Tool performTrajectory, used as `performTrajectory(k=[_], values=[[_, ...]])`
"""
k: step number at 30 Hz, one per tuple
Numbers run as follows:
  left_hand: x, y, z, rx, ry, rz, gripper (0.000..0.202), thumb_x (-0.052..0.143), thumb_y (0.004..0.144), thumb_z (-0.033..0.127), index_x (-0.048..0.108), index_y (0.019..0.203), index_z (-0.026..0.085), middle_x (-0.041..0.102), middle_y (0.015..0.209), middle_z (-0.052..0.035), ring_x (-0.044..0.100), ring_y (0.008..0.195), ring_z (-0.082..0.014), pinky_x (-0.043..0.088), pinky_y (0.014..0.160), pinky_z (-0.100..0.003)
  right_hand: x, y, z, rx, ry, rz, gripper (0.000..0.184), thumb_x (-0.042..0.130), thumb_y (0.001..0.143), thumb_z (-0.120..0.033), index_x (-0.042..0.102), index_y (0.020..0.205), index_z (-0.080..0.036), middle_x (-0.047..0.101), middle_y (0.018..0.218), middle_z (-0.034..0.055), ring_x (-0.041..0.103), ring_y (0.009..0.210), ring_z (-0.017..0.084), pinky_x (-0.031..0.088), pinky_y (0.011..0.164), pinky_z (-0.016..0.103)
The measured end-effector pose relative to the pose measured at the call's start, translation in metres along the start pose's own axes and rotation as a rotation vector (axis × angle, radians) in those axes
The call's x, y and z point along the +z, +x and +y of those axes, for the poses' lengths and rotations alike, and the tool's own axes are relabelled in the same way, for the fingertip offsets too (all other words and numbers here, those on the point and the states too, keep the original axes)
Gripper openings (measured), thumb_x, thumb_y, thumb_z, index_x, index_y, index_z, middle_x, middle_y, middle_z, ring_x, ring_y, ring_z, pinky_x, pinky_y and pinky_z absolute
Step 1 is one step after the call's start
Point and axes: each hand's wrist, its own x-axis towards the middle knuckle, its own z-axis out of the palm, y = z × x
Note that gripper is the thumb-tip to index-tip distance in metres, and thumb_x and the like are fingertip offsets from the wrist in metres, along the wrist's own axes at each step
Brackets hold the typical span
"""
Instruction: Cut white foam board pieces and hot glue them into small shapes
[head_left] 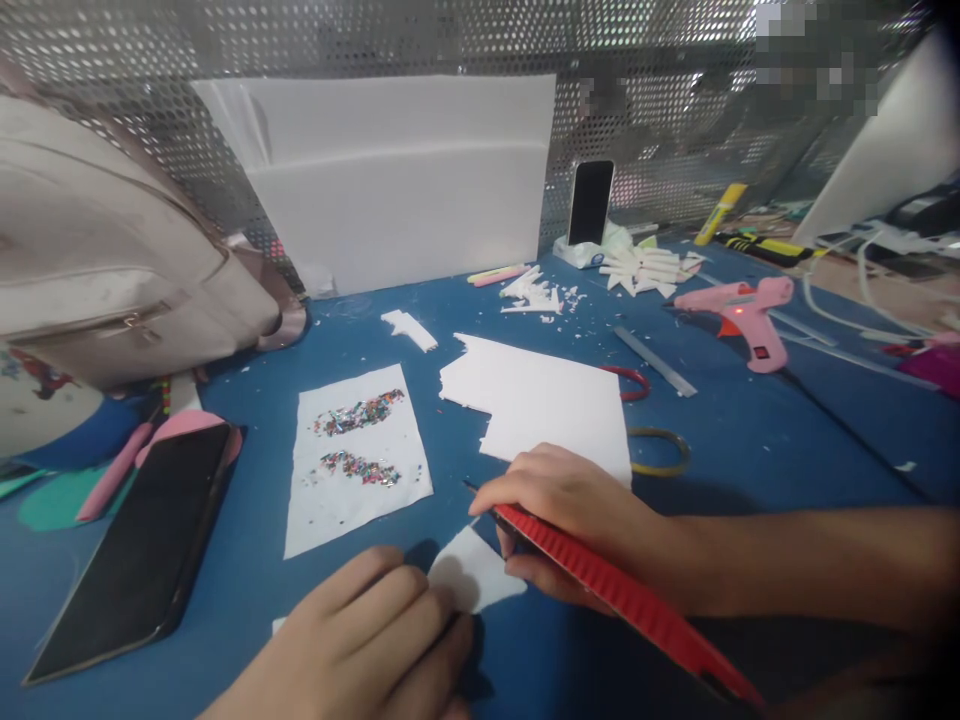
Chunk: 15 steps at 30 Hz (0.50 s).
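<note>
My right hand (559, 510) is closed round a red ridged utility knife (630, 600), its thin blade tip pointing left near the blue table top (750, 450). The blade tip sits just above a small white foam piece (472, 575). My left hand (360, 640) lies at the bottom of the view with curled fingers pressing down on the left edge of that piece. Just behind my right hand lies a larger white foam sheet (544, 400) with a jagged cut edge.
A white paper with two glitter heaps (356, 455) lies left of centre. A black phone (142, 550) lies at the left, a beige bag (105, 270) behind it. A pink glue gun (742, 315), tape rings (660, 450), foam strips (649, 268) and a propped phone (590, 200) stand farther back.
</note>
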Motion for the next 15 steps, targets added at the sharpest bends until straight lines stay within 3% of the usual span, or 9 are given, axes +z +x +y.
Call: performTrajectory(k=[4, 10, 15], values=[[-0.0002, -0.0005, -0.0033, 0.008, 0.022, 0.049, 0.034, 0.040, 0.101, 0.033, 0.068, 0.089, 0.017, 0.070, 0.078, -0.0011, 0.060, 0.067, -0.0165, 0.045, 0.073, -0.034, -0.0006, -0.0009, -0.0025, -0.003, -0.027, 0.051, 0.031, 0.050, 0.092, -0.037, 0.054, 0.114, -0.017, 0.062, 0.083, 0.0020, 0.052, 0.074, 0.016, 0.039, 0.076, 0.033], [0.0023, 0.0009, -0.0025, 0.034, 0.008, 0.123, 0.032, 0.043, 0.100, 0.028, 0.069, 0.087, 0.015, 0.067, 0.072, -0.0023, 0.060, 0.065, -0.0159, 0.048, 0.070, -0.033, -0.0039, 0.0001, -0.0063, -0.011, -0.002, 0.156, 0.021, 0.051, 0.088, -0.029, 0.055, 0.106, -0.019, 0.064, 0.086, 0.0009, 0.053, 0.072, 0.014, 0.040, 0.072, 0.029], [0.0002, 0.0030, -0.0025, -0.015, -0.010, 0.152, 0.034, 0.043, 0.100, 0.028, 0.067, 0.080, 0.016, 0.065, 0.063, -0.0012, 0.057, 0.057, -0.0155, 0.048, 0.063, -0.032, -0.0062, -0.0006, -0.0093, -0.042, 0.046, 0.162, 0.020, 0.050, 0.083, -0.027, 0.055, 0.101, -0.019, 0.062, 0.076, -0.0003, 0.050, 0.063, 0.012, 0.039, 0.065, 0.028]])
